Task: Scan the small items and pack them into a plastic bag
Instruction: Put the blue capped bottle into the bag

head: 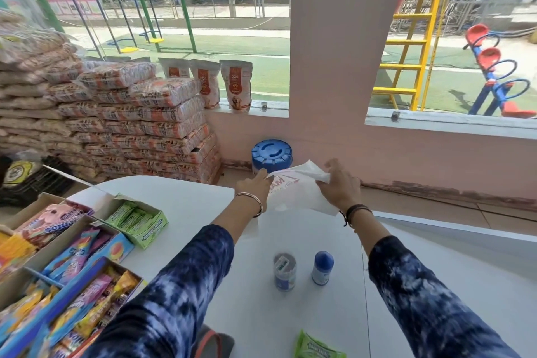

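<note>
A white plastic bag [299, 193] with red print is stretched between both hands above the far edge of the white table [203, 212]. My left hand [255, 186] pinches its left edge and my right hand [341, 186] grips its upper right corner. Nearer to me on the table stand a small clear jar with a grey lid [285, 272] and a small blue-capped bottle [322, 268]. A green gum packet [318, 347] lies at the table's near edge.
Open cardboard boxes of candy and gum [66, 247] fill the table's left side, with a green gum box [139, 219] at the back. A blue-lidded container [271, 154] stands on the floor beyond the table. Stacked pet-food bags [139, 125] sit left by the window.
</note>
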Tool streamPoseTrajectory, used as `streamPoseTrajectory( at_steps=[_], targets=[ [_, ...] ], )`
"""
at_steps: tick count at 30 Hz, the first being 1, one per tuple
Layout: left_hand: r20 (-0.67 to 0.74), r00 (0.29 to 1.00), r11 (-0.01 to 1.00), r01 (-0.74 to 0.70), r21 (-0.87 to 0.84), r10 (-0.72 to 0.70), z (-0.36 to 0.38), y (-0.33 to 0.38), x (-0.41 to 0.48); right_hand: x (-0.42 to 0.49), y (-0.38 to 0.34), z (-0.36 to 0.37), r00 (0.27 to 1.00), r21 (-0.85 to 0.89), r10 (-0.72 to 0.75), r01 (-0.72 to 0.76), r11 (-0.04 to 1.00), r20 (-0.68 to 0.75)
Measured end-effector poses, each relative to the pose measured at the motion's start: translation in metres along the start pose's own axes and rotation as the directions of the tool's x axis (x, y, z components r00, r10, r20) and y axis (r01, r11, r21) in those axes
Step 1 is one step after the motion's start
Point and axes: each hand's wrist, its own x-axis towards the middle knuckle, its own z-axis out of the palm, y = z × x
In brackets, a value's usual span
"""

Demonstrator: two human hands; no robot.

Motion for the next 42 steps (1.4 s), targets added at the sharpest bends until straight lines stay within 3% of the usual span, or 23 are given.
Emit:
streamPoseTrajectory(
  at_steps=[2,4,5,7,9,11,13,17,19,21,23,28,32,36,38,42],
  targets=[
    [0.01,1.0,1.0,-0.023,0.004,0.023,-0.002,0.007,0.0,-0.012,0.008,0.0,0.985,-0.073,-0.134,0.127,0.989,-0.109],
    [0.014,0.999,0.999,-0.035,0.009,0.035,-0.005,0.01,-0.002,-0.036,0.013,-0.003,0.859,-0.075,-0.405,0.402,0.912,-0.315],
    [0.019,0.999,0.999,-0.046,0.014,0.046,-0.006,0.012,-0.003,-0.051,0.016,-0.003,0.783,-0.072,-0.521,0.53,0.845,-0.339],
    [0.04,0.996,0.997,-0.08,0.024,0.079,-0.007,0.014,-0.004,-0.079,0.024,0.001,0.718,-0.077,-0.676,0.674,0.735,-0.165],
    [0.06,0.991,0.992,-0.124,0.029,0.123,-0.006,0.017,-0.005,-0.097,0.035,0.013,0.795,-0.15,-0.586,0.606,0.781,0.158],
    [0.059,0.985,0.986,-0.162,0.03,0.16,-0.003,0.018,-0.007,-0.106,0.049,0.026,0.842,-0.265,-0.334,0.468,0.843,0.422],
    [0.04,0.981,0.982,-0.188,0.015,0.188,0.0,0.02,-0.01,-0.112,0.055,0.032,0.831,-0.257,-0.192,0.368,0.894,0.522],
    [-0.02,0.979,0.979,-0.202,-0.027,0.202,0.001,0.019,-0.012,-0.112,0.045,0.008,0.895,-0.165,-0.164,0.251,0.954,0.414],
    [-0.033,0.977,0.977,-0.21,-0.044,0.209,-0.001,0.017,-0.011,-0.108,0.031,-0.017,0.94,0.043,-0.172,0.166,0.985,0.295],
    [-0.048,0.97,0.968,-0.242,-0.067,0.239,-0.001,0.017,-0.012,-0.103,0.012,-0.031,0.97,0.26,-0.195,0.152,0.953,0.147],
    [-0.071,0.955,0.952,-0.294,-0.079,0.289,0.0,0.018,-0.013,-0.094,-0.004,-0.027,0.971,0.319,-0.219,0.178,0.931,0.097],
    [-0.121,0.91,0.895,-0.412,-0.17,0.396,0.002,0.019,-0.019,-0.072,-0.028,0.028,0.981,0.119,-0.135,0.119,0.986,0.14],
    [-0.089,0.903,0.866,-0.429,-0.255,0.421,0.014,0.016,-0.026,-0.057,-0.029,0.059,0.994,0.153,0.028,-0.044,0.987,0.106],
    [-0.111,0.927,0.895,-0.375,-0.24,0.359,0.019,0.004,-0.02,-0.037,-0.017,0.063,0.936,0.053,0.093,-0.118,0.992,0.34],
    [-0.148,0.933,0.92,-0.351,-0.174,0.327,0.018,-0.003,-0.016,-0.031,-0.016,0.059,0.92,0.012,0.104,-0.117,0.993,0.378],
    [-0.093,0.944,0.935,-0.326,-0.137,0.316,0.01,0.005,-0.018,-0.034,-0.014,0.058,0.923,0.141,0.124,-0.186,0.972,0.364]
  ],
)
